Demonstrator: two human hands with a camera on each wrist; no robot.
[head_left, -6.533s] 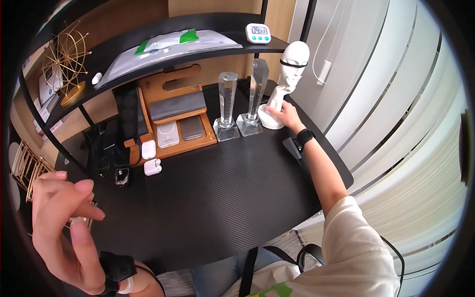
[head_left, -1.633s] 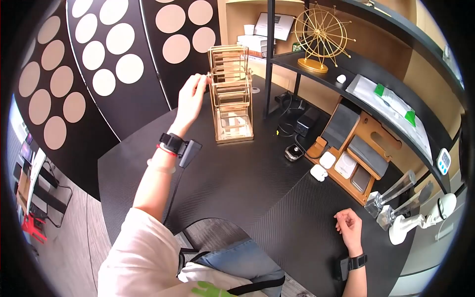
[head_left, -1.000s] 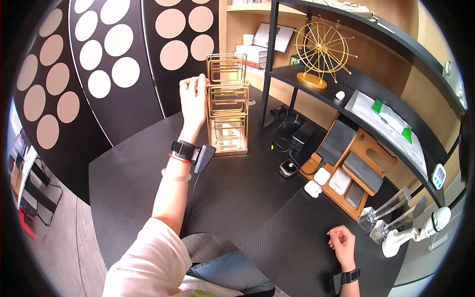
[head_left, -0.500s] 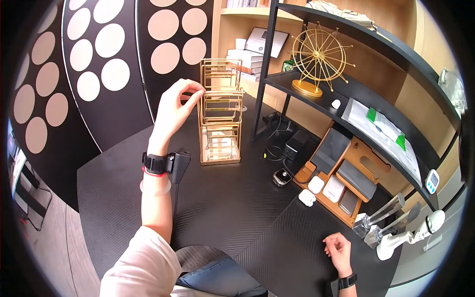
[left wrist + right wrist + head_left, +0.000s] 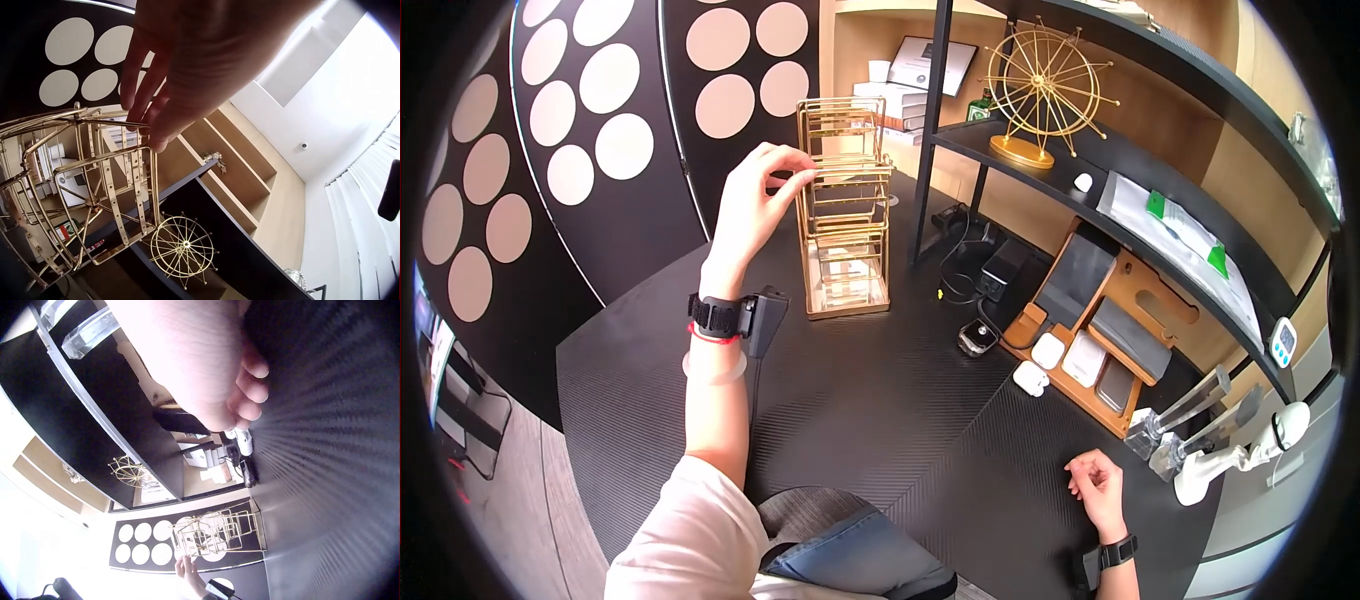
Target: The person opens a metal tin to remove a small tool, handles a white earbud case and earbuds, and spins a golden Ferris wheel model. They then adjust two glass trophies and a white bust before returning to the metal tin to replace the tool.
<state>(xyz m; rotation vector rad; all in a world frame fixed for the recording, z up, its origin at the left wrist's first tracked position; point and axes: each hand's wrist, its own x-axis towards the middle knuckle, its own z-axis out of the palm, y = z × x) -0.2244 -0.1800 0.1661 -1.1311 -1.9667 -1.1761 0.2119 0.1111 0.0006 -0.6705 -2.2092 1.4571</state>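
A tall gold wire rack [image 5: 846,215] with tiered frames stands on the black desk at the centre-left of the head view. My left hand [image 5: 752,208] is at its upper left side, thumb and fingertips pinching a wire of one frame. In the left wrist view, the fingertips [image 5: 156,144] meet the corner of a gold frame [image 5: 106,187]. My right hand [image 5: 1098,490] rests on the desk at the lower right, fingers loosely curled and holding nothing. In the right wrist view its curled fingers [image 5: 251,387] lie against the dark desk top.
A wooden dock [image 5: 1090,400] with phones and earbud cases [image 5: 1030,378] stands right of centre, a watch [image 5: 977,338] beside it. Crystal trophies [image 5: 1190,400] and a white head bust [image 5: 1245,455] are behind my right hand. A shelf carries a gold wheel ornament [image 5: 1040,85].
My right hand has left the white bust and lies on the desk. The view has turned left; my left hand has gone to the gold rack, its finger positions shifting there.
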